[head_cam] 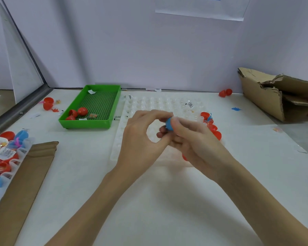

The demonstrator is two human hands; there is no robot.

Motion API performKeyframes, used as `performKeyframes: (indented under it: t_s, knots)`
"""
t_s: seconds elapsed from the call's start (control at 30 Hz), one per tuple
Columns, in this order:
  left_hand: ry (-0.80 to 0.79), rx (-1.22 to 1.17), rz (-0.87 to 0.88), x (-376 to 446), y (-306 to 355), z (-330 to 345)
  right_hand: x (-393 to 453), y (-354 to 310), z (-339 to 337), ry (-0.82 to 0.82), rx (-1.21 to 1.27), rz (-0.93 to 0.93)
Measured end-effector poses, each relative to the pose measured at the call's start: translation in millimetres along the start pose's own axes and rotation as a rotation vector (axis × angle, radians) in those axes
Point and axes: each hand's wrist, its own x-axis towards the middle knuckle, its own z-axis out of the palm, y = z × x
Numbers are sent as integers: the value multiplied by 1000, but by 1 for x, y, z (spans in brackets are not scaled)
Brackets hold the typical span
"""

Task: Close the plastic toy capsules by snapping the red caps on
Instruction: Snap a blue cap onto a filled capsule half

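Both hands meet above a clear plastic grid tray (160,103) at the table's middle. My right hand (194,141) grips a small blue capsule piece (169,123) between thumb and fingers. My left hand (142,134) curls towards it, its thumb and fingertips touching the piece from the left. A bit of red (184,158) shows under my right palm; what it is stays hidden. Loose red caps (212,127) lie along the tray's right edge.
A green tray (112,103) with red capsule halves (78,112) stands at the back left. A tray of blue and red capsules (5,153) sits beside cardboard (30,176) at the left edge. A torn cardboard box (277,96) stands at the right. Red capsules (225,92) lie by the wall.
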Motion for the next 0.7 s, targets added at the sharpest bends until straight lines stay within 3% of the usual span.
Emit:
performKeyframes:
  t_s: [0.07,0.23,0.37,0.53,0.7]
  knots:
    - [-59,-38,-1,1,-2,0,1,2,1,111,-360,-199]
    - [-59,-258,-235,8,-7,-3,4,6,-3,212,-645,-456]
    - [-103,-485,-412,10,-8,-3,5,8,-3,256,-821,-595]
    - [-202,-633,-426,8,-11,-1,5,12,-3,279,-993,-671]
    - [-250,-802,-523,10,-10,-4,4,14,0,281,-999,-732]
